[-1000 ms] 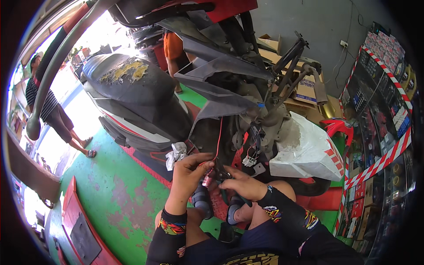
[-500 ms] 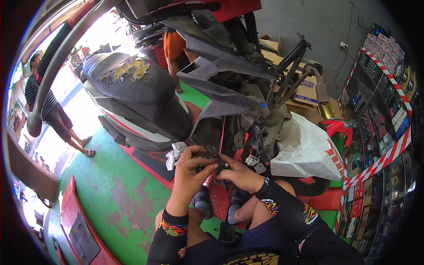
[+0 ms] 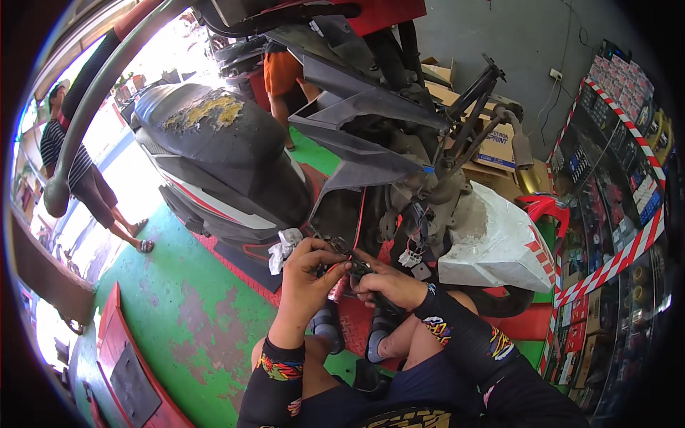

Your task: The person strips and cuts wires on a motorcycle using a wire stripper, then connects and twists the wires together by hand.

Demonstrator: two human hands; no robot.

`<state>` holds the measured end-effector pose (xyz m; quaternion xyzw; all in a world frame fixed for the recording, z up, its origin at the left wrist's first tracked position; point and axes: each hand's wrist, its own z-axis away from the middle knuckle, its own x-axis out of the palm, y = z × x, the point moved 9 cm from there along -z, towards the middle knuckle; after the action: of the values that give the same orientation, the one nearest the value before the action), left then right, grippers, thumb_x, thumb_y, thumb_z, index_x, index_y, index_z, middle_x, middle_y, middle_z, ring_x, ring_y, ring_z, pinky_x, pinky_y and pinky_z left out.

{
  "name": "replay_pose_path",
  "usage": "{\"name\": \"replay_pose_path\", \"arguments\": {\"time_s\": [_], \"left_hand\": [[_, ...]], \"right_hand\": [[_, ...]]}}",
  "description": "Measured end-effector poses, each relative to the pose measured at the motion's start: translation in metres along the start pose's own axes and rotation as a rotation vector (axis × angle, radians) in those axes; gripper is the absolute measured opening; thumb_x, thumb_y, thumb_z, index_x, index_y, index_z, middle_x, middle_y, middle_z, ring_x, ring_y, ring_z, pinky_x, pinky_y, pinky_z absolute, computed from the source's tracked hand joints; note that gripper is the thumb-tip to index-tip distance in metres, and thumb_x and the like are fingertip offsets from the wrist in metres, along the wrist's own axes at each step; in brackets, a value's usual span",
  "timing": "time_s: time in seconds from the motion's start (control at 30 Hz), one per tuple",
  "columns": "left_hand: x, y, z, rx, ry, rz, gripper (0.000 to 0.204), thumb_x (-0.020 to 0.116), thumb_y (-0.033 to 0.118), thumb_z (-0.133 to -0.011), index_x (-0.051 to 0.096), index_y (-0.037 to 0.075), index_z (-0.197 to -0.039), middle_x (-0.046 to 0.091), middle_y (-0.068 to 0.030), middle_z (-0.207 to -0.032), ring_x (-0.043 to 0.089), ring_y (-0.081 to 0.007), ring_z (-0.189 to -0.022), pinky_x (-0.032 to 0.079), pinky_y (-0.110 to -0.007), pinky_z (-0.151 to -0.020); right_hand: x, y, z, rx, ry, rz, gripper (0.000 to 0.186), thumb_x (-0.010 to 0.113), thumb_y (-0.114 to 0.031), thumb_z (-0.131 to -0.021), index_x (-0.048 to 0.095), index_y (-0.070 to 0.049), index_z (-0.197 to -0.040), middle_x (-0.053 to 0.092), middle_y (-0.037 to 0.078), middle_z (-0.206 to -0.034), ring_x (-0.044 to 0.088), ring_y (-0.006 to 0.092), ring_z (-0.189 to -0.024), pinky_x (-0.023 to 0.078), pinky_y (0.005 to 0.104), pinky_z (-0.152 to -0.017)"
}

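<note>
one bare hand, the left hand (image 3: 307,282), is pinching a thin red wire (image 3: 332,269), while the right hand (image 3: 394,287) is gripping a dark plier-like hand tool (image 3: 362,269) that is sitting between both hands' fingertips. since a second ago, the wire is no longer stretching straight up from the left fingers, and a small dark part (image 3: 337,245) is showing there, suggesting the work is centring on it. the tool's long axis is slanting, its head apparently pointing from the right palm toward the left fingertips
</note>
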<state>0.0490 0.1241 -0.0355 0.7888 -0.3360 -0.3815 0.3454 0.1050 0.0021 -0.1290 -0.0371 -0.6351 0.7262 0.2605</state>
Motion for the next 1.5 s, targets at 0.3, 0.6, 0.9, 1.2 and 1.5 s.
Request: {"name": "replay_pose_path", "arguments": {"time_s": [0.3,0.6,0.9,1.2,1.5], "left_hand": [[0.002,-0.009,0.001,-0.052,-0.047,0.076,0.014,0.078,0.000,-0.083,0.075,-0.003,-0.096,0.067,-0.0082,-0.097,0.064,-0.0174,-0.093,0.051,-0.030,-0.084],[0.004,-0.019,0.012,-0.248,-0.095,0.384,0.019,0.070,0.002,-0.093,0.073,-0.009,-0.109,0.070,-0.0093,-0.102,0.063,-0.0149,-0.095,0.050,-0.028,-0.086],[0.001,-0.010,0.017,-0.064,-0.171,0.336,0.031,0.076,0.006,-0.091,0.074,-0.001,-0.122,0.068,-0.0065,-0.106,0.062,-0.0121,-0.093,0.049,-0.025,-0.079],[-0.023,-0.003,0.021,-0.013,-0.095,0.193,0.029,0.075,0.006,-0.091,0.075,0.001,-0.120,0.070,-0.0090,-0.103,0.065,-0.0144,-0.091,0.051,-0.027,-0.077],[-0.055,-0.011,0.024,0.008,0.041,0.034,0.010,0.079,0.002,-0.083,0.078,-0.001,-0.093,0.072,-0.0077,-0.082,0.068,-0.0180,-0.079,0.051,-0.030,-0.072]], "right_hand": [[-0.006,0.013,0.007,0.068,0.012,-0.136,0.085,0.059,-0.017,-0.090,0.018,-0.008,-0.163,0.055,0.001,-0.083,0.048,0.0082,-0.066,0.040,0.0248,-0.058],[0.004,-0.051,0.037,-0.568,0.334,0.204,0.043,0.072,-0.015,-0.095,0.054,-0.003,-0.133,0.063,0.005,-0.097,0.064,0.0101,-0.083,0.053,0.0280,-0.077],[0.013,-0.068,0.043,-0.762,0.559,0.448,0.021,0.071,-0.009,-0.096,0.060,-0.003,-0.113,0.066,0.005,-0.090,0.064,0.0097,-0.078,0.052,0.0261,-0.070],[0.027,-0.078,0.017,-0.729,0.428,0.545,0.017,0.069,-0.006,-0.094,0.060,-0.003,-0.108,0.066,0.011,-0.092,0.069,0.0212,-0.085,0.053,0.0321,-0.078],[0.018,-0.075,0.014,-0.715,0.453,0.451,0.015,0.071,-0.006,-0.093,0.059,-0.004,-0.102,0.064,0.003,-0.086,0.063,0.0124,-0.077,0.050,0.0289,-0.073]]}}
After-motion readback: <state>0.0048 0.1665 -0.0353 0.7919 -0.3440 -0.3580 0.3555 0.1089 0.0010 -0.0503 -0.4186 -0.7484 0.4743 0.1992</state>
